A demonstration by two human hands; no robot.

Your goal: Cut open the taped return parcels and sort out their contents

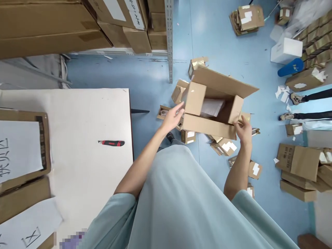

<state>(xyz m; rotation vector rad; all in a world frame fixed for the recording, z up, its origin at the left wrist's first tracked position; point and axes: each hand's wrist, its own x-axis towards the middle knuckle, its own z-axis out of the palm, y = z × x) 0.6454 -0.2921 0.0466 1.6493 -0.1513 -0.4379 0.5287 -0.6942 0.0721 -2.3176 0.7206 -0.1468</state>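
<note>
Aloft over a blue floor [215, 38], one open carton [226, 111] sits between 2 and 3 o'clock from the view's center, the right hand [243, 130] pinching a flap [210, 126] at the carton's 4 o'clock corner and the left hand [171, 119], fingers parted, at its 9 o'clock edge, its grip impossible to tell. Bare floor opens toward 12 o'clock, with a shelf post [169, 41] between 10 and 11 and a white table [85, 173] ending well apart near 9. Counted: four flaps, one plastic-wrapped item [211, 106] inside, one cutter [111, 143] on the table, and a co-worker's two shoes [296, 99] at 3 o'clock.
</note>
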